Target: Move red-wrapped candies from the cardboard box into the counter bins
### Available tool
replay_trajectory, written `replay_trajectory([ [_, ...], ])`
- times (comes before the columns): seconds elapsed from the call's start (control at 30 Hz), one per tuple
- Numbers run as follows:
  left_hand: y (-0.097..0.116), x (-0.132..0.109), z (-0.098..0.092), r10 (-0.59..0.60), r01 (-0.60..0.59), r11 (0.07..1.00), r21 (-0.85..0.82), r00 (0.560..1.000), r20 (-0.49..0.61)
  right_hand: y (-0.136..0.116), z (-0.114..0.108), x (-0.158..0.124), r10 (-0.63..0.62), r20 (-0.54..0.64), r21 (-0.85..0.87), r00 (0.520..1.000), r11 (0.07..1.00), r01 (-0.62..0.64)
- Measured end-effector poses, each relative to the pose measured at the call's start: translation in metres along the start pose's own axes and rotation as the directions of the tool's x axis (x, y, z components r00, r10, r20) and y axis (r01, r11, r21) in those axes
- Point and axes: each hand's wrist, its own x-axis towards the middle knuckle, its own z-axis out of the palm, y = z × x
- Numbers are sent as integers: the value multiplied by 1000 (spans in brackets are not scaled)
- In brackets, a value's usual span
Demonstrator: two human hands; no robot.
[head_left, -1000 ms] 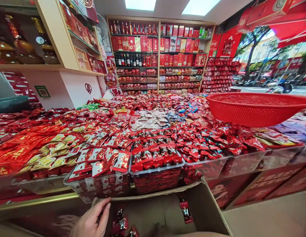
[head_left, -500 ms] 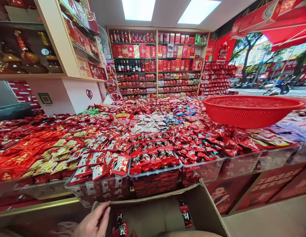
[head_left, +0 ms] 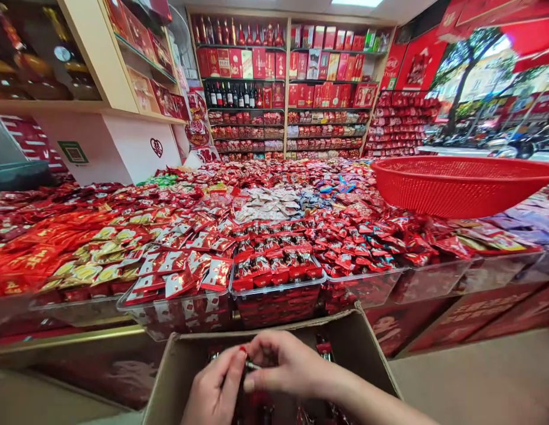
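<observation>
Both my hands meet over an open cardboard box (head_left: 367,348) at the bottom of the view. My left hand (head_left: 215,386) and my right hand (head_left: 286,363) are closed, fingertips pinching together on red candy packets (head_left: 252,367) lifted from the box. More red packets lie deep in the box, mostly hidden by my hands. Just beyond the box stands a clear bin of neatly rowed red candy packets (head_left: 277,268).
A wide counter is heaped with red wrapped candies in clear bins (head_left: 177,313). A large red mesh basket (head_left: 456,186) rests on the heap at right. Shelves of red boxes and bottles (head_left: 283,88) line the back wall. A street shows through the opening at right.
My left hand let go of the box's edge and moved inward. My right hand came up into view, and both now pinch packets over the box. The view tipped down slightly.
</observation>
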Motion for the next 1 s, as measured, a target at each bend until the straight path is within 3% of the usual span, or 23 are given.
replay_trajectory([
  [0.07,13,9,1,-13,13,1000,-8,1000,-20,1,5,-3,6,-131,196,991,980,20],
  [0.13,20,15,3,-9,8,1000,-12,998,-54,5,8,-4,7,-268,183,964,982,43],
  [0.2,24,16,6,-3,2,1000,-14,997,-79,8,10,-5,-49,-346,45,937,997,68],
  [0.3,26,14,13,4,-6,1000,-25,996,-89,9,11,-8,-228,-380,-197,896,967,162],
  [0.43,27,12,18,-19,10,997,-70,991,-130,7,10,-11,-458,-422,-421,782,864,278],
  [0.57,30,14,14,-83,63,988,-139,987,-140,2,1,-16,-551,-371,-458,748,809,369],
  [0.63,34,14,10,-177,155,949,-274,983,-54,0,-6,-20,-642,-291,-519,709,728,447],
  [0.7,39,13,6,-285,300,820,-488,953,107,-3,-12,-23,-730,-202,-612,653,615,498],
  [0.77,44,12,3,-335,400,690,-604,915,224,-4,-14,-26,-759,-146,-641,635,561,524],
  [0.8,46,11,2,-336,400,686,-607,915,224,-4,-13,-26,-750,-160,-617,641,583,528],
  [0.87,48,10,2,-310,341,750,-566,938,154,-3,-9,-25,-670,-298,-445,680,727,522],
  [0.93,49,9,4,-267,264,801,-537,961,74,0,-4,-22,-456,-473,-91,754,876,473],
  [1.0,49,9,8,-232,207,818,-537,972,21,0,-1,-17,-224,-503,284,834,869,405],
])
